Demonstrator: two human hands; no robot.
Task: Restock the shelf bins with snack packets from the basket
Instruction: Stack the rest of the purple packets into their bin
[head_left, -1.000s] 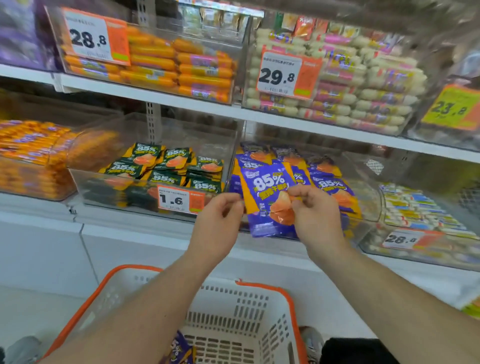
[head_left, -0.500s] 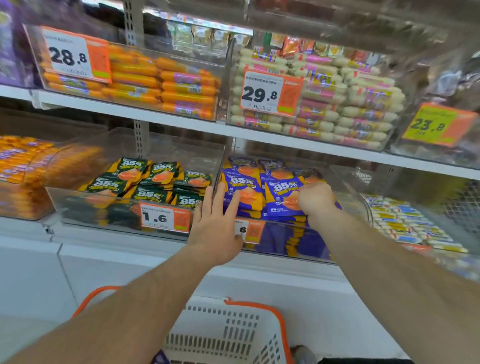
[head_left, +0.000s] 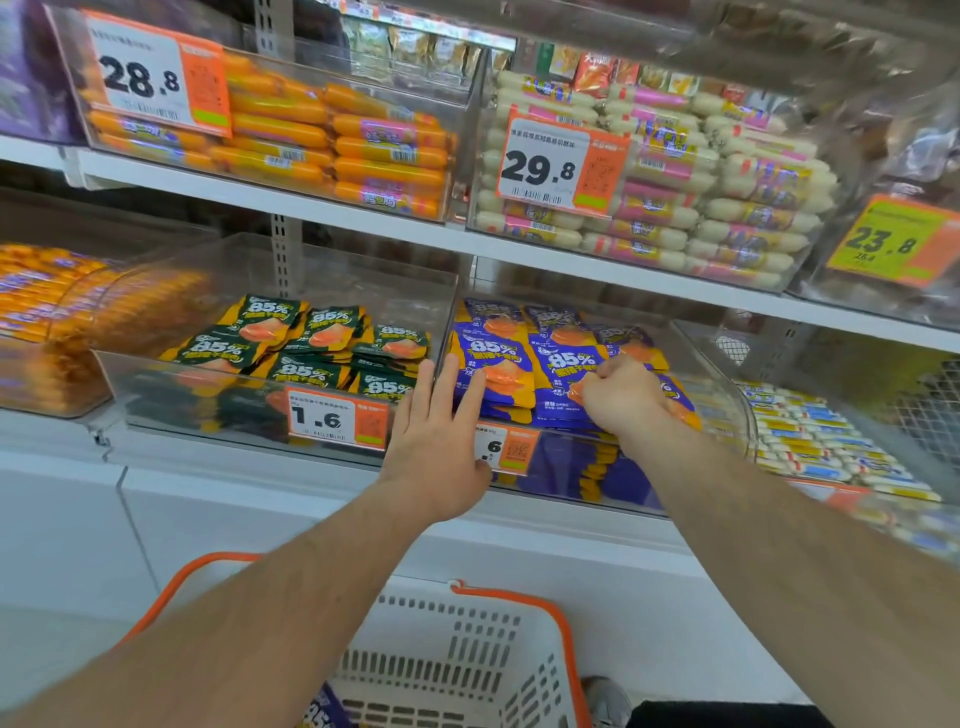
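Purple-and-orange "85%" snack packets (head_left: 498, 364) fill a clear shelf bin (head_left: 730, 400) on the middle shelf. My right hand (head_left: 621, 397) reaches into this bin, its fingers curled on the front purple packet (head_left: 563, 374) lying on the stack. Fingers straight and spread, my left hand (head_left: 436, 436) lies flat against the bin's front wall beside the price tag. Below, the white basket with an orange rim (head_left: 519, 644) stands on the floor, and one purple packet (head_left: 322, 714) shows inside it.
Left of the purple bin is a clear bin of green "85%" packets (head_left: 311, 353) with a 1.6 tag. The shelf above holds orange sausages (head_left: 337, 135) and white-pink sausages (head_left: 727, 182). A bin of small white sticks (head_left: 821, 441) sits at the right.
Both hands held a purple packet in front of the bin a second ago. My right hand carried it into the bin and stays on it; my left hand let go and spread flat on the front.
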